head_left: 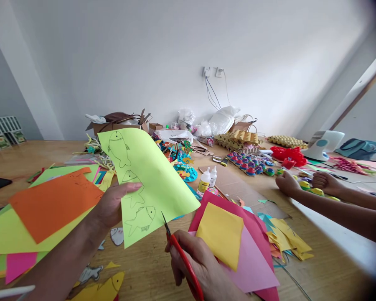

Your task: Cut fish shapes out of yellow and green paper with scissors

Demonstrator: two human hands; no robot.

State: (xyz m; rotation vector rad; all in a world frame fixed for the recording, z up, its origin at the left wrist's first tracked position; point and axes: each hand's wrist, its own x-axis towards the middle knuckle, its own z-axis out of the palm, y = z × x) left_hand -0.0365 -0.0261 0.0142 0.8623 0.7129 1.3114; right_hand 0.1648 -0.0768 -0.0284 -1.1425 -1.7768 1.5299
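Observation:
My left hand (113, 202) grips a light green sheet of paper (156, 167) at its left edge, thumb on top. Three fish are drawn on it in dark lines, one above another. In my right hand (196, 255) is a pair of scissors (185, 263) with red handles. The dark blades touch or overlap the sheet's lower edge, right of the lowest fish; whether they cut into it I cannot tell. Below the sheet lie a yellow paper fish (103, 288) and a grey-white fish cut-out (90, 274).
Orange paper (54, 200) tops coloured sheets at left. Yellow paper (221, 234) lies on pink and red sheets at right, beside yellow scraps (288, 236). Glue bottles (204, 180), painted egg-tray pieces (246, 162) and egg trays (238, 138) stand behind. Another person's hands (288, 184) work at right.

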